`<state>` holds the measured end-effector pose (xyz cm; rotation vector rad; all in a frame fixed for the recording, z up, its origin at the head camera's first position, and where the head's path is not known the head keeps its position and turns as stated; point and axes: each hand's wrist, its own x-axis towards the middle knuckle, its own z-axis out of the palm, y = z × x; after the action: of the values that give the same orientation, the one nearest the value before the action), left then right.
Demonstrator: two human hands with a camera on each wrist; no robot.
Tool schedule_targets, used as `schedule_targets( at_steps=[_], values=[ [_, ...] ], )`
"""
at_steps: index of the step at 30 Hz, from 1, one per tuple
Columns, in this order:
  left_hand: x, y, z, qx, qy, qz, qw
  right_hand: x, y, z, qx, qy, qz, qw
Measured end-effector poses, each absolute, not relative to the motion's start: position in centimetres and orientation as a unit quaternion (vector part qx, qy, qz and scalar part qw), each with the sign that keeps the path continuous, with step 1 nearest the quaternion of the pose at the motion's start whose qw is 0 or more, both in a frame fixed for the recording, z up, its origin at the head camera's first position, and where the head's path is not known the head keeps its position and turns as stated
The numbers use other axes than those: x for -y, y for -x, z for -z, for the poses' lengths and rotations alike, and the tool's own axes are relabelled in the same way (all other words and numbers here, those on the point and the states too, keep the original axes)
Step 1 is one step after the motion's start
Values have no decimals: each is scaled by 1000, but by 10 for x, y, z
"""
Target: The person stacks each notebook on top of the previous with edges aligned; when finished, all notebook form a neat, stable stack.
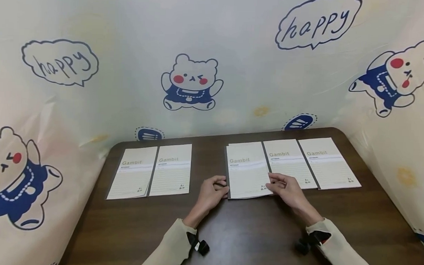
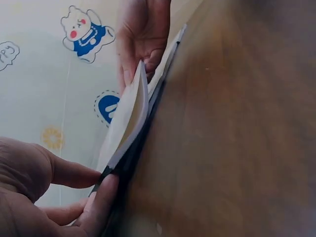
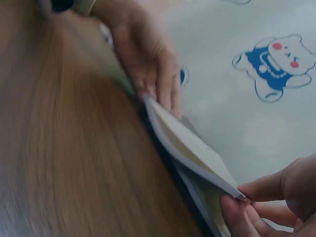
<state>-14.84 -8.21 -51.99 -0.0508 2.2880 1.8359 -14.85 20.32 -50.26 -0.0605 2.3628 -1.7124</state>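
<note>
A white notebook (image 1: pixel 247 172) with a dark spine and "Gambit" on its cover lies between both hands, right of the table's middle. At its lower left, my left hand (image 1: pixel 211 193) pinches the dark spine between thumb and fingers, closest in the left wrist view, where the hand (image 2: pixel 44 192) fills the lower left. My right hand (image 1: pixel 288 189) pinches the lower right corner. In the right wrist view, the notebook's front edge (image 3: pixel 185 155) bows upward, its pages slightly parted. Another notebook seems to lie beneath it; how much is hidden I cannot tell.
Two similar notebooks, one (image 1: pixel 133 172) beside another (image 1: pixel 171 170), lie on the left. Further right are one notebook (image 1: pixel 284 158) adjoining the held one and another (image 1: pixel 328 164) beyond it. The brown table (image 1: pixel 250 235) meets a printed curtain (image 1: pixel 241 90) behind.
</note>
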Motion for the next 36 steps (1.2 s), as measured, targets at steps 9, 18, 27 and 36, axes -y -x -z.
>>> schedule_targets(
  at_steps=[9,18,27,36],
  values=[
    [69,166,518,-811,-18,-579,85,-213,164,509,-860,11,507,59],
    [66,171,517,-825,-39,-560,69,-215,168,507,-898,28,439,29],
    [67,163,516,-871,-55,-486,44,-210,166,516,-909,43,414,2],
    [68,164,517,-876,-66,-476,40,-204,167,513,-912,33,409,1]
  ],
)
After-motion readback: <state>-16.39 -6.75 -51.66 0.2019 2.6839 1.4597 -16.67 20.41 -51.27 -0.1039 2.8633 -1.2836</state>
